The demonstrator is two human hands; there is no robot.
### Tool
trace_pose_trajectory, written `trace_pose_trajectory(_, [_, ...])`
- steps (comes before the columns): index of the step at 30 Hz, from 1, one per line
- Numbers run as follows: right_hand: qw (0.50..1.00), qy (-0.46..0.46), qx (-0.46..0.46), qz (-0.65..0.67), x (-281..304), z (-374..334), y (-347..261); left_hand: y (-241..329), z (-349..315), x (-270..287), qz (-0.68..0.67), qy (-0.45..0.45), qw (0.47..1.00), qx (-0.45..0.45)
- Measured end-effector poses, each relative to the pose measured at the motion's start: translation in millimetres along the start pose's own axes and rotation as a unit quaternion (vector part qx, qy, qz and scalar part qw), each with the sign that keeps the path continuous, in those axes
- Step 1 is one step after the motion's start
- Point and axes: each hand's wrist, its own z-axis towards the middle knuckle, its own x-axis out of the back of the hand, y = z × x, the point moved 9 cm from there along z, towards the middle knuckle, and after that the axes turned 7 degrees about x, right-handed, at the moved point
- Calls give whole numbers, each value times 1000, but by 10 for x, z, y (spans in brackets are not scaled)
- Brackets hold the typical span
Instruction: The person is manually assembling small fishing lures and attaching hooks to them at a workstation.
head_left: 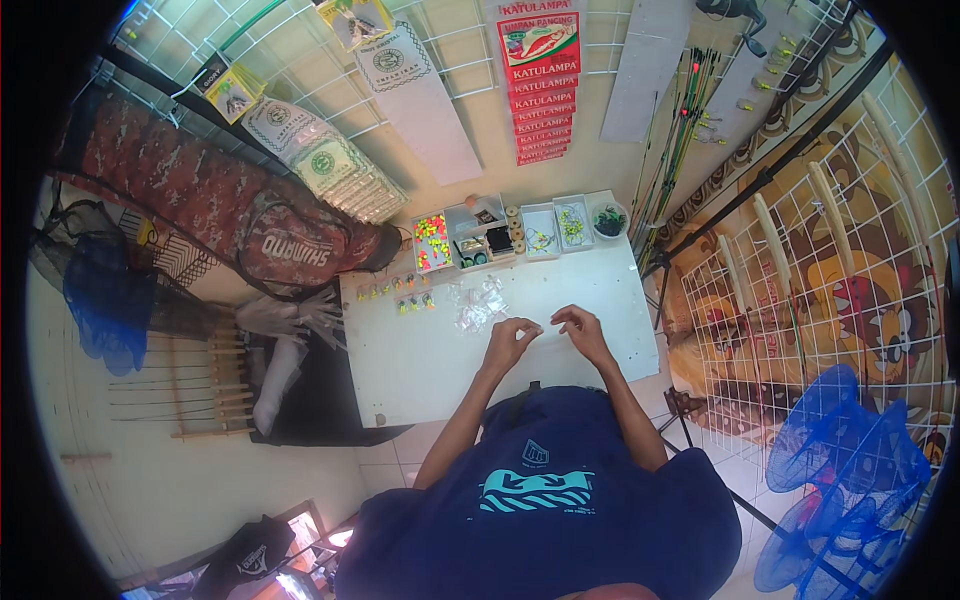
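Note:
Above the white table (420, 360), my left hand (511, 343) is closed in a pinch. A tiny pale thing shows at its fingertips, too small to name. My right hand (584, 333) is just to the right of it, fingers bent and drawn together. Whatever the right fingers hold, if anything, cannot be made out. The two hands are a small gap apart. Close to my left hand lies a loose heap of small clear plastic bags (480, 303). Farther left, several small packed pieces with bright colours (415, 301) lie in rows.
Along the table's back edge stand a box of pink, yellow and orange pieces (432, 243), a box with dark compartments (470, 249), spools (514, 225), two white trays (541, 243), and a round tub (610, 221). Red packets (540, 90) hang behind; blue nets (840, 470) hang at right.

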Motion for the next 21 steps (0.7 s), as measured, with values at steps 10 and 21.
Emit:
trace_pose_trajectory(10, [965, 235, -116, 20, 878, -227, 393, -404, 20, -126, 59, 17, 998, 26])
trace_pose_trajectory(21, [963, 187, 12, -195, 1035, 1144, 199, -570, 69, -155, 233, 91, 968, -23])
